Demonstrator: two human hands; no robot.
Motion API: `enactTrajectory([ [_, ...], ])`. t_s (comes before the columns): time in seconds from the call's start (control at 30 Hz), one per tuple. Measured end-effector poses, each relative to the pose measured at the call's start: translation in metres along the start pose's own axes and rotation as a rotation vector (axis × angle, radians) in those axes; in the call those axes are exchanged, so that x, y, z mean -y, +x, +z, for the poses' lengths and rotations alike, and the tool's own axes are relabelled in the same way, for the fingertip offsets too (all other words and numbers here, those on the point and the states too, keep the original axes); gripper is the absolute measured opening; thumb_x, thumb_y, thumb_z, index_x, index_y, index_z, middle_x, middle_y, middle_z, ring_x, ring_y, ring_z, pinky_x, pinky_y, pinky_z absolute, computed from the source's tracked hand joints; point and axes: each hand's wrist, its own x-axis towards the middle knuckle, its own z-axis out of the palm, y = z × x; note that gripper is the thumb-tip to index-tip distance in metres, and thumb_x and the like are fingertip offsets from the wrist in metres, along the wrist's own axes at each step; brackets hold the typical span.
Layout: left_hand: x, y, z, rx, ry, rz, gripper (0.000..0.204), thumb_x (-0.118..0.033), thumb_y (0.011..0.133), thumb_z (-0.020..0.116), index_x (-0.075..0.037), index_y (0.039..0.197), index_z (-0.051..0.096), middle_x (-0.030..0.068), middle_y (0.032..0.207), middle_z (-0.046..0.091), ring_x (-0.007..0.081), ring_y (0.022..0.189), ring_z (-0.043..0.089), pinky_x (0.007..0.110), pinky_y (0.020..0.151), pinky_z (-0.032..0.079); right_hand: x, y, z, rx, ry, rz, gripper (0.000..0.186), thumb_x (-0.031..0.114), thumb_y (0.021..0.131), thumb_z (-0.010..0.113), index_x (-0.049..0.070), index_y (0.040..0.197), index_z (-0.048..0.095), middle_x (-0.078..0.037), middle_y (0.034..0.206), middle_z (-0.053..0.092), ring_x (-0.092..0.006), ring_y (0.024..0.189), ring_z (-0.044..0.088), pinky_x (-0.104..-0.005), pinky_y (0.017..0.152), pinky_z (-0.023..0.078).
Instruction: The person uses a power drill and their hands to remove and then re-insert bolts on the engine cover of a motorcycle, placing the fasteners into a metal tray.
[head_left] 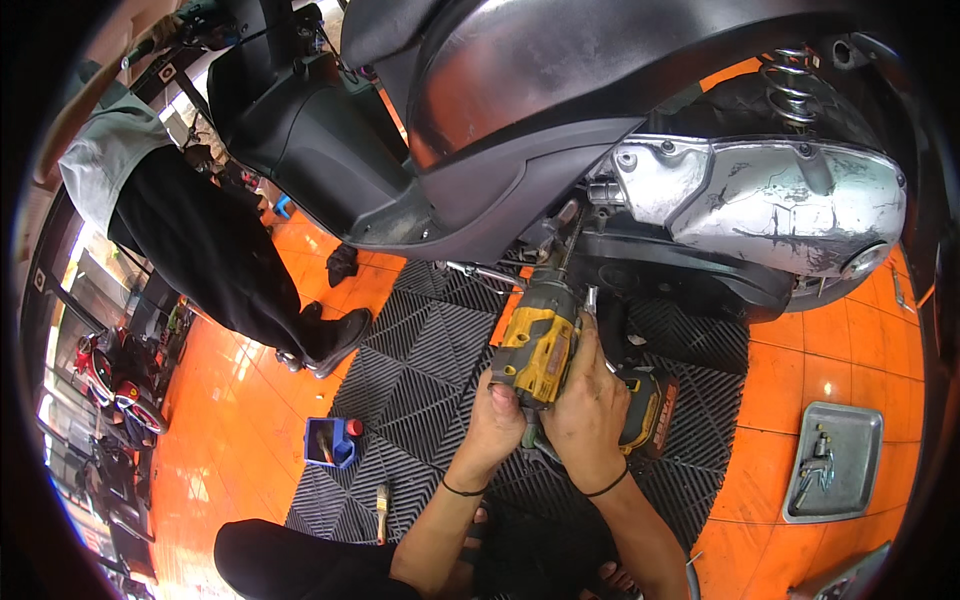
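A yellow and black cordless impact driver [540, 345] is held in both my hands, pointing away from me. My right hand [590, 405] wraps its handle, with the battery pack [648, 415] showing beyond the wrist. Closed against the driver's rear end is my left hand [495, 425], thumb on the housing. A long thin shaft [572, 245] runs from the driver's nose to the underside of a black scooter [520, 170], beside its scratched silver engine cover [770, 205]. Its far tip is lost among dark parts. Near my right fingertips is a small chrome piece [591, 298], partly hidden.
Black ribbed mats [400, 400] lie on orange tiles [240, 400]. A cut blue container [330, 443] and a paintbrush [383, 513] sit left; a metal tray [850, 470] with small metal parts lies right. Another person [200, 240] stands at left. A coil spring [790, 85] rises behind the cover.
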Motion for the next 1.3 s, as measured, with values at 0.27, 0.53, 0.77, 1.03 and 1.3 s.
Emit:
enactTrajectory([
  [0.27, -0.01, 0.004, 0.015, 0.03, 0.107, 0.058, 0.099, -0.081, 0.089, 0.037, 0.008, 0.131, 0.053, 0.0126, 0.123, 0.061, 0.0198, 0.114, 0.055, 0.032, 0.102, 0.042, -0.009, -0.002, -0.006, -0.054, -0.035, -0.029, 0.074, 0.005, 0.075, 0.073, -0.009, 0.14, 0.041, -0.027, 0.114, 0.065, -0.0404, 0.089, 0.071, -0.043, 0.071, 0.058],
  [0.53, 0.021, 0.001, -0.001, -0.104, 0.146, 0.031, 0.096, -0.077, 0.091, 0.04, 0.009, 0.133, 0.051, 0.014, 0.128, 0.06, 0.0192, 0.119, 0.055, 0.032, 0.104, 0.041, 0.004, 0.003, -0.009, -0.028, 0.01, 0.011, 0.074, 0.013, 0.077, 0.079, -0.008, 0.138, 0.042, -0.029, 0.115, 0.065, -0.0442, 0.092, 0.07, -0.0462, 0.075, 0.058],
  [0.77, -0.002, 0.012, 0.011, 0.084, -0.145, -0.005, 0.101, -0.082, 0.087, 0.033, -0.003, 0.15, 0.038, 0.0103, 0.152, 0.045, 0.0255, 0.144, 0.037, 0.044, 0.121, 0.025, 0.002, 0.006, -0.018, -0.009, -0.173, -0.037, 0.068, 0.006, 0.078, 0.068, -0.008, 0.139, 0.042, -0.022, 0.11, 0.066, -0.033, 0.085, 0.073, -0.0385, 0.068, 0.06],
  [1.03, -0.003, 0.012, 0.01, -0.024, -0.188, -0.003, 0.101, -0.082, 0.089, 0.032, -0.003, 0.152, 0.034, 0.013, 0.153, 0.043, 0.0277, 0.143, 0.039, 0.045, 0.121, 0.027, 0.001, 0.001, -0.004, 0.027, -0.168, 0.007, 0.076, 0.002, 0.069, 0.073, -0.01, 0.137, 0.043, -0.026, 0.116, 0.065, -0.036, 0.084, 0.073, -0.0393, 0.071, 0.06],
  [1.3, -0.015, 0.022, 0.031, 0.045, -0.475, -0.102, 0.103, -0.085, 0.088, 0.032, -0.008, 0.157, 0.028, 0.0115, 0.159, 0.034, 0.0291, 0.147, 0.031, 0.046, 0.123, 0.022, -0.011, 0.0, -0.018, -0.056, -0.167, 0.001, 0.068, 0.008, 0.082, 0.064, -0.012, 0.142, 0.039, -0.027, 0.114, 0.063, -0.0324, 0.071, 0.073, -0.0404, 0.056, 0.059],
])
